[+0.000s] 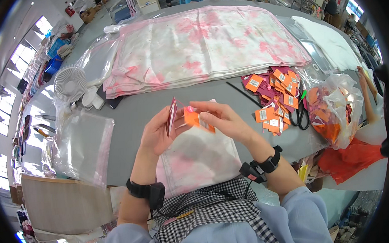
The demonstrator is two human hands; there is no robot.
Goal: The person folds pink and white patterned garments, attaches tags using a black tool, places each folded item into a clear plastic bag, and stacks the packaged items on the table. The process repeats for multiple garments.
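My left hand (157, 131) pinches a maroon hang tag (171, 117), seen almost edge-on. Between the fingers of my right hand (226, 121) is an orange tag (194, 117) with a printed label, slightly blurred. A pink round fastener (189, 109) sits at its upper corner, and a thin pink string runs from there toward the maroon tag. Beneath both hands lies a folded white cloth with pink blotches (200, 164), its near edge against the checked apron (199, 207).
A stack of pink-blotched cloths (210, 44) spans the table's far side. To the right are piled tags (272, 97), black scissors (301, 114), a black rod (242, 93) and a plastic bag of tags (332, 111). Clear plastic sleeves (83, 147) and a white fan (69, 83) lie left.
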